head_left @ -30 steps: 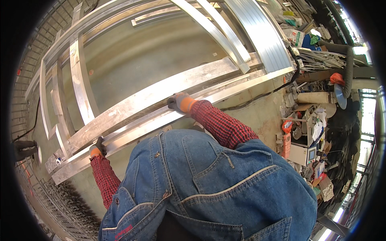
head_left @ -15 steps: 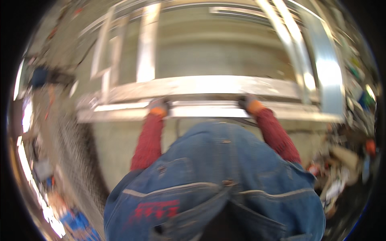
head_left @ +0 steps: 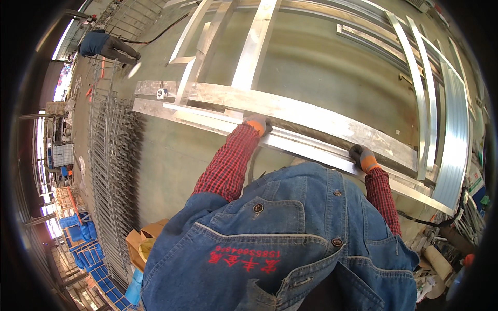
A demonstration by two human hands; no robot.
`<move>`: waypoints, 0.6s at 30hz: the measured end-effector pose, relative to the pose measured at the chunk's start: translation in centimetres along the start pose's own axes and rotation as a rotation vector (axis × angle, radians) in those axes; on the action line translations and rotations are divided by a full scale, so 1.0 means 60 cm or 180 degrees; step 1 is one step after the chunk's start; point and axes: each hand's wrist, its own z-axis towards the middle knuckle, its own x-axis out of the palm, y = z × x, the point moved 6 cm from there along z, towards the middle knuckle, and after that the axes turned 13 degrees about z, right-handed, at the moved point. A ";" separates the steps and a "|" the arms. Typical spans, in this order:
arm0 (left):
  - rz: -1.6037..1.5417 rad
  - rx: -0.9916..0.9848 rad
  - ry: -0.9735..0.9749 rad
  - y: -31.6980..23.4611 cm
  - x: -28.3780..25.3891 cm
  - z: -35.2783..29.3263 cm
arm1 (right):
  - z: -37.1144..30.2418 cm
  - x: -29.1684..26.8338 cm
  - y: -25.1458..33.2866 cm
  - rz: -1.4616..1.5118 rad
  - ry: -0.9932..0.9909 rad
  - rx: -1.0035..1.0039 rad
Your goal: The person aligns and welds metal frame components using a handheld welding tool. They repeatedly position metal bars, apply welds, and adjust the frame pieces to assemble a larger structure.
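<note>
My left hand (head_left: 259,124), in a grey glove with an orange cuff, is closed around a long, bright metal channel (head_left: 311,150). Farther along the same channel, my right hand (head_left: 364,157) grips it too, gloved alike. The channel lies along the near side of a silvery metal frame (head_left: 332,122), and the gloves cover parts of it. A wide flat beam of that frame runs just beyond both hands. Upright bars (head_left: 254,46) reach away from it. A small white tape measure (head_left: 162,94) sits on the frame's left end.
Stacked metal mesh panels (head_left: 114,155) stand on the left. A bent-over person (head_left: 109,46) is at the far left. A wide ribbed metal panel (head_left: 450,140) closes the frame's right side. Beside my left hip is an open cardboard box (head_left: 136,246); clutter lies at lower right.
My view has turned, so the frame now slants down to the right. Both hands keep their hold on the channel. The earlier picture is blurred by motion.
</note>
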 end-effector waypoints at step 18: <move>0.0733 0.0440 -0.0757 -0.158 -0.101 0.132 | -0.047 0.004 0.096 -0.0634 -0.0189 0.0916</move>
